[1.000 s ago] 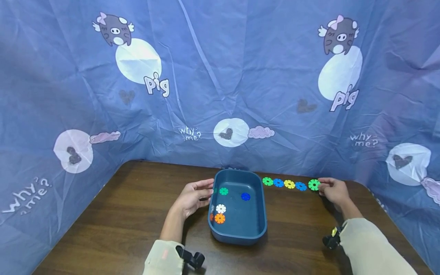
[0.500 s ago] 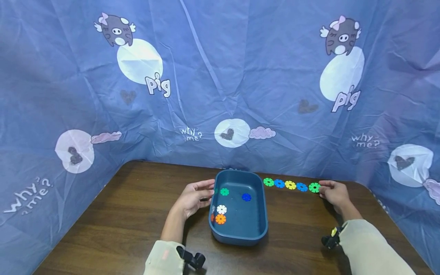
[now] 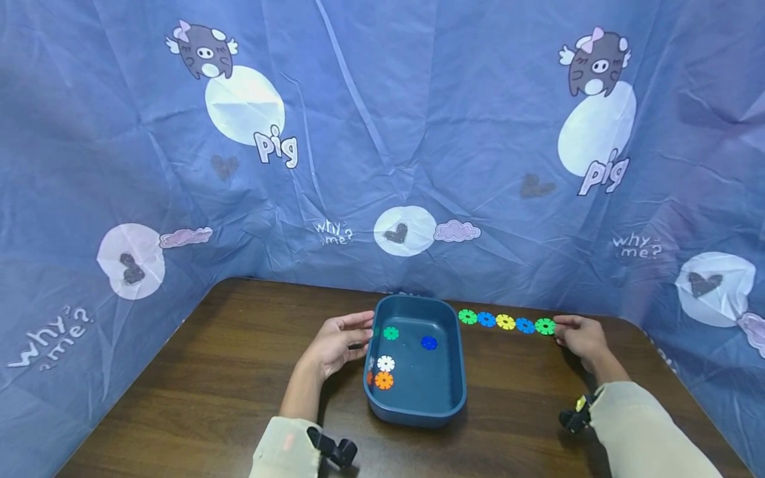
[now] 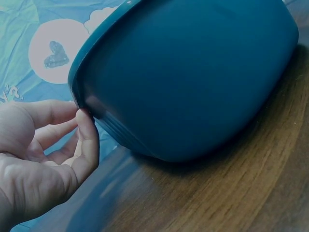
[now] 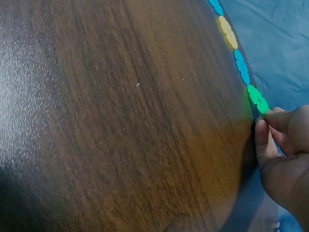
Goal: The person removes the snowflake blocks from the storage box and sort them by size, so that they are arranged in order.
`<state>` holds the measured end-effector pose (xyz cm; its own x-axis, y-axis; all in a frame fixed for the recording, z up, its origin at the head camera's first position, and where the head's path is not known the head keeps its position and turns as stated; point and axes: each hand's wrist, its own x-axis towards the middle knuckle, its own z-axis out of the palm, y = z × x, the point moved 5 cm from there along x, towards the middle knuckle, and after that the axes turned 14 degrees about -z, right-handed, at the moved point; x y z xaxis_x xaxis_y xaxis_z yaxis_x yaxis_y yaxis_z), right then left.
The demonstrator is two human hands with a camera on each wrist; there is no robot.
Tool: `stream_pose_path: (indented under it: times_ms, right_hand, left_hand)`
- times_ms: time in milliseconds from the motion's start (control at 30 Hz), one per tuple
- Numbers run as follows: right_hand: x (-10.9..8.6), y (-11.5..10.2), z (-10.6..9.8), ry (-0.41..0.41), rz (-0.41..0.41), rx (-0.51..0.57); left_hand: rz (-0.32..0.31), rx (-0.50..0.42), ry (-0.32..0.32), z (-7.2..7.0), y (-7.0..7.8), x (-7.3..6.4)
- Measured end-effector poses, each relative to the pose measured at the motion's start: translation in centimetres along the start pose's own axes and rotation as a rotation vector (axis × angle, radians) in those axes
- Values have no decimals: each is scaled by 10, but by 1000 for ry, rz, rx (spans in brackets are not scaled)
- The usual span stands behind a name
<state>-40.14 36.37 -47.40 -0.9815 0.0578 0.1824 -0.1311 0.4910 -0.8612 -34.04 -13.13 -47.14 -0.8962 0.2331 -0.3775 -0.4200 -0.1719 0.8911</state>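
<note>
A dark blue plastic bin (image 3: 417,417) stands on the table in the head view. My left hand (image 3: 339,346) is at its left side; the left wrist view shows thumb and index finger (image 4: 87,128) pinching the rim. At the table's back right, my right hand (image 3: 582,340) pinches the right edge of a green notched disc (image 3: 544,326). That disc lies at the right end of a row with a blue disc (image 3: 525,325), a yellow disc (image 3: 505,322), another blue disc (image 3: 487,319) and a green disc (image 3: 467,317). Its neighbour is very close; whether they touch I cannot tell.
Inside the bin lie a green disc (image 3: 391,333), a dark blue disc (image 3: 429,343), a white disc (image 3: 385,364) and an orange disc (image 3: 384,380). The brown wooden table (image 3: 197,385) meets a blue printed cloth (image 3: 335,133) at its back edge.
My right hand has brought the green disc down and slightly left, closer to the blue disc at the row's end. The left hand stays at the bin.
</note>
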Motion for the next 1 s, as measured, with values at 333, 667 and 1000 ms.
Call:
stream_pose_path:
  times_ms: [333,667,1000]
  right_hand:
    - [-1,2,-3,-9,-9,36]
    - [8,-24,7,-118,-114,0]
    - [10,-80,40,-203,-314,-95]
  left_hand:
    - [-1,1,7,1,0,-1]
    - [-6,0,16,1,-1,-1]
    - [1,-4,17,1,0,-1]
